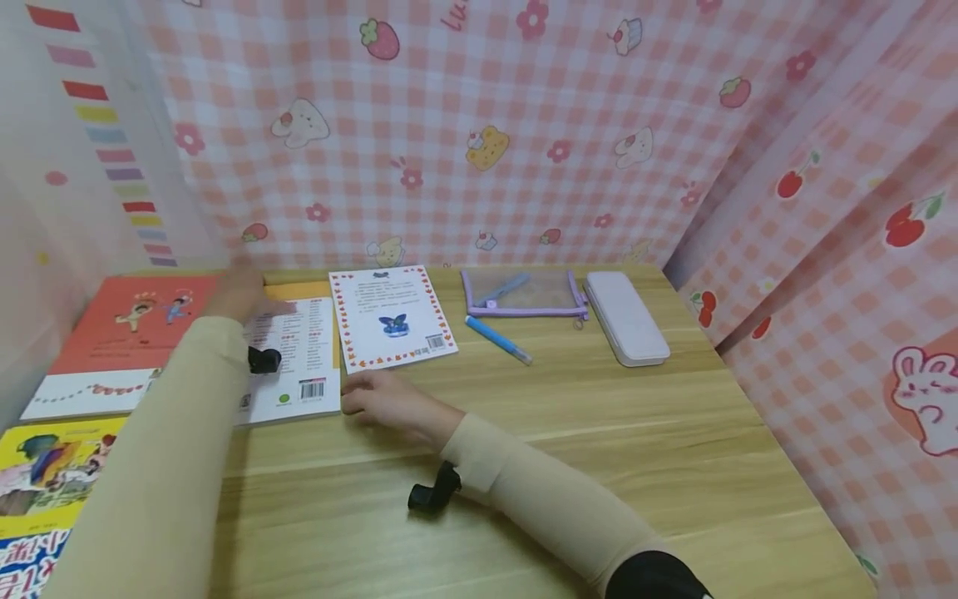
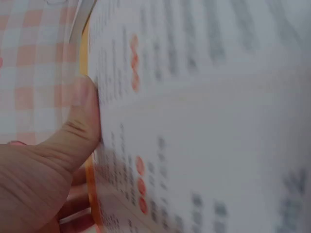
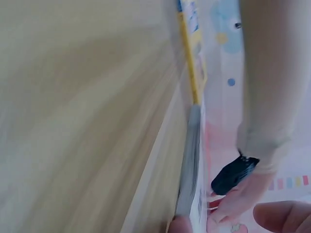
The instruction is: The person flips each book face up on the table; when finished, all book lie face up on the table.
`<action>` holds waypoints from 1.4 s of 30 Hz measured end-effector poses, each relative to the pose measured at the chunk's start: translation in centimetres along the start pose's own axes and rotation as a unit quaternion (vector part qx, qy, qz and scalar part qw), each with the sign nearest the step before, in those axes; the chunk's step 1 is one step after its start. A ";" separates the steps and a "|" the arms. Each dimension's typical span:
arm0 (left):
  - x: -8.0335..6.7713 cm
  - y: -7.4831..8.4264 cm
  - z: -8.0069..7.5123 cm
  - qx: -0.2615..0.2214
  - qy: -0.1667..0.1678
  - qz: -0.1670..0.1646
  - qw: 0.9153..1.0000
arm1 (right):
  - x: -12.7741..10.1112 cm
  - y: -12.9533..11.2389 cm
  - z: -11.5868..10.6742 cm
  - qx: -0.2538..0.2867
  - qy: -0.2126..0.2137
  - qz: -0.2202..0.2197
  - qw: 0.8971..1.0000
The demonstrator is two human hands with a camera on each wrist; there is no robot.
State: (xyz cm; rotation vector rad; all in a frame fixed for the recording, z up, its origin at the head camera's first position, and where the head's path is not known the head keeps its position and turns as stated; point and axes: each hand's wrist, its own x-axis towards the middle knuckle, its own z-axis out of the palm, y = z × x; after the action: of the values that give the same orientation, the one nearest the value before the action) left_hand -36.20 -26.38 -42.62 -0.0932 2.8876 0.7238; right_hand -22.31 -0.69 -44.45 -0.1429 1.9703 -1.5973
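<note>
A white book (image 1: 303,366), back cover up with printed lists and a barcode, lies over an orange-yellow one (image 1: 299,291) on the table. My left hand (image 1: 238,293) is at its far left part, blurred in the head view. In the left wrist view the left thumb (image 2: 85,114) presses on the white book's edge, with the other fingers behind the orange edge. My right hand (image 1: 397,406) is by the near right corner. In the right wrist view one right fingertip (image 3: 180,225) meets the book's side, while the thumb (image 3: 279,216) stands apart above it.
A red-and-white book (image 1: 112,333) and a yellow one (image 1: 56,474) lie at the left. Right of the white book are a leaf-bordered booklet (image 1: 392,320), a blue marker (image 1: 497,339), a mesh zip pouch (image 1: 542,291) and a pale pencil case (image 1: 627,318). Checked curtains (image 1: 449,191) hang behind.
</note>
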 end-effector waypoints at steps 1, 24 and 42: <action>-0.1 -0.4 0.0 0.012 0.009 -0.017 1.000 | 0.0 0.1 0.2 0.023 -0.003 0.006 1.000; -1.2 0.6 -1.1 0.136 0.005 -0.119 0.984 | 0.0 -4.4 5.4 0.283 0.166 0.127 0.936; -1.6 -0.3 -0.8 0.105 -0.007 -0.082 0.991 | 0.4 -3.0 5.3 0.396 0.101 0.141 0.902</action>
State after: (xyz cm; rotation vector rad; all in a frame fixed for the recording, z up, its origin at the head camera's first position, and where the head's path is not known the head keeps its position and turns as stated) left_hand -34.69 -26.96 -41.74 -0.2938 2.8778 0.3891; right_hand -20.81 -6.23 -42.35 0.6207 1.2429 -2.1208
